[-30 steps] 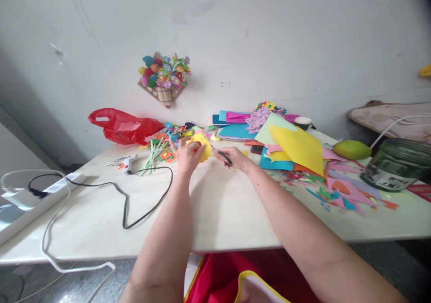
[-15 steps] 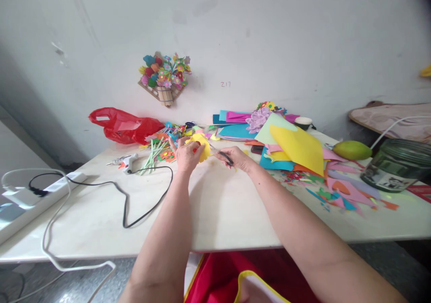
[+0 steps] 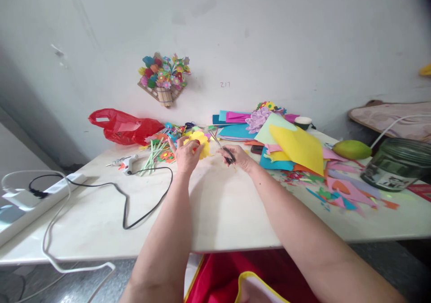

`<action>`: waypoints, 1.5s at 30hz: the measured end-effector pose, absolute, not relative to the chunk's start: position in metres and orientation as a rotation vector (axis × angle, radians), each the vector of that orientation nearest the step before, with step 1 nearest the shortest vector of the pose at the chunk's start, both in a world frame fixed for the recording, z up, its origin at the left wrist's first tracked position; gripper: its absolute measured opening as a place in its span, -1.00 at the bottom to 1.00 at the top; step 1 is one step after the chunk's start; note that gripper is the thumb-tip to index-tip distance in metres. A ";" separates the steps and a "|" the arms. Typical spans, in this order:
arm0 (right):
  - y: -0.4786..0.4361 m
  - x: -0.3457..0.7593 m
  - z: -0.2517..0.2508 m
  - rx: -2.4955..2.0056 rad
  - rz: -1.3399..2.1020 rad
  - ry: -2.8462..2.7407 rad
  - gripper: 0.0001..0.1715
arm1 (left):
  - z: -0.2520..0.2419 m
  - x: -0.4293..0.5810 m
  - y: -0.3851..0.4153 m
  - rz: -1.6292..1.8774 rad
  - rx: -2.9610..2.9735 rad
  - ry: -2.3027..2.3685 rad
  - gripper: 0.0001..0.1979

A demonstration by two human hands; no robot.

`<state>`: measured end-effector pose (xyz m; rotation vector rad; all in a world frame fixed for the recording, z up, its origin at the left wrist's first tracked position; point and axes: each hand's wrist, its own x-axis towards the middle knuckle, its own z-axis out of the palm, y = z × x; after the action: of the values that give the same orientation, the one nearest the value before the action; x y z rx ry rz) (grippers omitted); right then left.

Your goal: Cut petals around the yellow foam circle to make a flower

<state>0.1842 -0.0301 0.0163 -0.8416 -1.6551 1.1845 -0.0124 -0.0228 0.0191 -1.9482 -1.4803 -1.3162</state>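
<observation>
Between the fingers and thumb of my left hand [image 3: 188, 155] is a yellow flower cut-out [image 3: 204, 149] with a scalloped edge. A bit of red shows at its middle, partly hidden by my fingers. My right hand [image 3: 239, 157] grips a pair of scissors [image 3: 228, 155] by dark handles. The metal blades point up and to the left, just right of the flower and apart from it. Left of my left hand lie pale green strips [image 3: 153, 154] and an orange flower [image 3: 166, 155].
A glue gun [image 3: 129, 164] with a black cord lies at left, near a white power strip [image 3: 65, 184]. A red plastic bag [image 3: 124, 127] sits behind. At right are coloured sheets [image 3: 298, 148], scraps [image 3: 350, 195], a green mango-like fruit [image 3: 352, 150] and a glass jar [image 3: 395, 166].
The scissors have come away from the yellow flower's edge, and their blades now point more upward. My left hand keeps hold of the flower, which has turned slightly.
</observation>
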 end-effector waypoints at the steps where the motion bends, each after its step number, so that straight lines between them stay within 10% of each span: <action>1: -0.031 0.184 0.017 -0.843 1.184 -1.629 -0.58 | 0.020 -0.012 -0.024 -1.308 -1.945 -1.473 -0.78; 34: -0.022 0.169 0.017 -0.818 1.129 -1.203 -0.52 | 0.025 0.011 -0.030 -0.971 -2.265 -1.616 -0.62; 45: -0.022 0.169 0.014 -0.817 1.146 -1.264 -0.50 | 0.011 0.021 -0.018 -2.199 -2.436 -1.929 -0.66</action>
<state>0.1688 -0.0221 0.0142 -0.8172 -1.2637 1.1457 0.0208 -0.0176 0.0111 -2.4358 -1.9292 -2.1987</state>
